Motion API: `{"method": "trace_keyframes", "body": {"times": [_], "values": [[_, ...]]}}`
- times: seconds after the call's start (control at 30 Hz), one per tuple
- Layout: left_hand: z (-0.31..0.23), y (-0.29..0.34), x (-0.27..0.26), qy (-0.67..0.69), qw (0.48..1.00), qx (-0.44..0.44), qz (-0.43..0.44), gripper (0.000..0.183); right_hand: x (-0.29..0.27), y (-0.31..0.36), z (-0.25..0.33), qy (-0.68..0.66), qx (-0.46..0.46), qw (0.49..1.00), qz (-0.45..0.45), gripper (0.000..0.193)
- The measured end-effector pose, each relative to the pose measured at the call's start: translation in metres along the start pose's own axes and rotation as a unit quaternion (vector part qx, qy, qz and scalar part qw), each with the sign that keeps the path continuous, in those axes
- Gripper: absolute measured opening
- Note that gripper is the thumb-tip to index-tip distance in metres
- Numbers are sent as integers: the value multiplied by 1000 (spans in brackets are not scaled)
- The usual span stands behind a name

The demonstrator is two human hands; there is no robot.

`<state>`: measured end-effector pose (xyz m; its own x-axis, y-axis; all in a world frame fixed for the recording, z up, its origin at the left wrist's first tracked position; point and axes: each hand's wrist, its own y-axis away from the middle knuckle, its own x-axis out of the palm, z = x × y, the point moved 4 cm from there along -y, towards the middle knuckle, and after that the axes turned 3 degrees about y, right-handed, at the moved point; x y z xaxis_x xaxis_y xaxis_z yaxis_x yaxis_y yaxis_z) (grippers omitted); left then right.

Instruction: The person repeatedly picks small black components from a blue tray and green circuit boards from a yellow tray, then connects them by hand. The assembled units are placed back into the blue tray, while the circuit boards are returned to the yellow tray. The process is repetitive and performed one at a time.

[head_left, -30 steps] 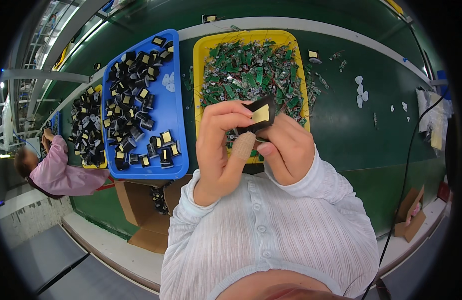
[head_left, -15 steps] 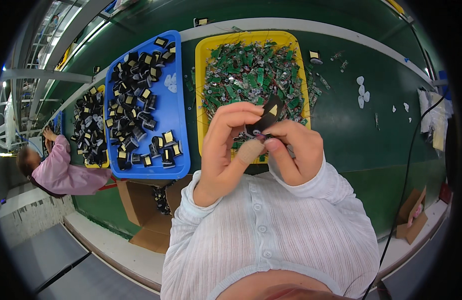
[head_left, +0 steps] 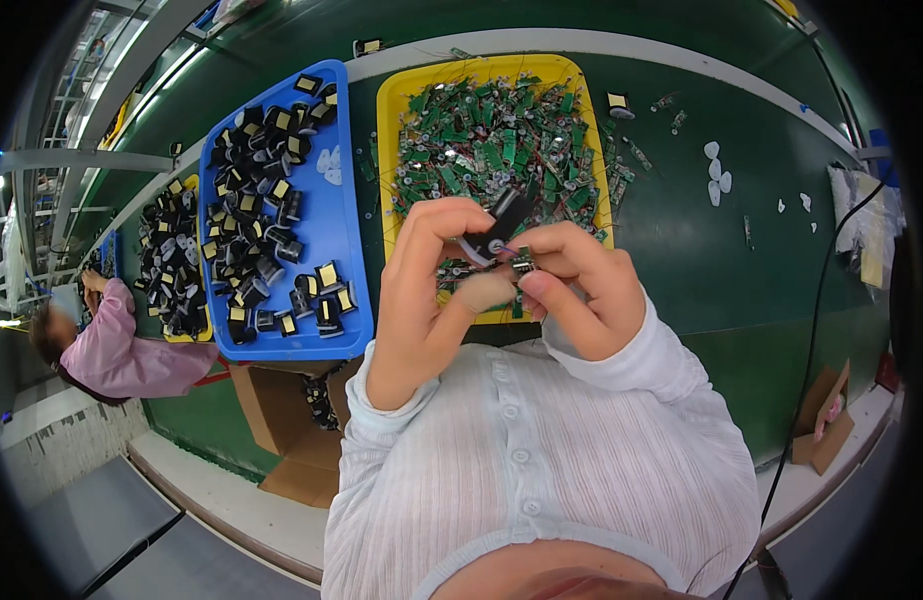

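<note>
Over the near edge of a yellow tray point(head_left: 386, 120), my left hand point(head_left: 429, 300) grips a black plastic housing point(head_left: 506, 215) tilted up to the right. A round part with thin wires shows at the housing's lower end. My right hand point(head_left: 588, 290) pinches a small circuit board point(head_left: 523, 261) between thumb and forefinger, close beside the housing. The wires seem to run between the two pieces. Inside the yellow tray lies a heap of green circuit boards point(head_left: 482, 140) with wires and small round parts. A tan covering wraps my left thumb.
To the left, a blue tray point(head_left: 355, 250) holds many black housings with yellow pads, and another yellow tray stands beyond it. White teardrop-shaped pieces point(head_left: 715, 172) and loose boards lie on the green bench at right. A cardboard box point(head_left: 272, 410) sits below; a co-worker in pink point(head_left: 132, 340) works far left.
The black housing has turned in my left hand, its yellow pad now out of sight. My right fingers have drawn slightly away from it, and the small circuit board shows between them.
</note>
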<state>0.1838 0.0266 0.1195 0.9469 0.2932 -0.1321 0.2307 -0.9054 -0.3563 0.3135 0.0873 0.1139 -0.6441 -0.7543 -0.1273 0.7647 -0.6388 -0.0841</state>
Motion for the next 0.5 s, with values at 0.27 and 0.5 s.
{"method": "trace_keyframes", "body": {"times": [0.27, 0.5], "values": [[1, 5, -9, -23, 1000, -12, -11, 36, -6, 0, -1, 5, -29, 1000, 11, 16], [12, 11, -6, 241, 954, -179, 8, 39, -3, -2, -7, -190, 63, 980, -1, 15]]}}
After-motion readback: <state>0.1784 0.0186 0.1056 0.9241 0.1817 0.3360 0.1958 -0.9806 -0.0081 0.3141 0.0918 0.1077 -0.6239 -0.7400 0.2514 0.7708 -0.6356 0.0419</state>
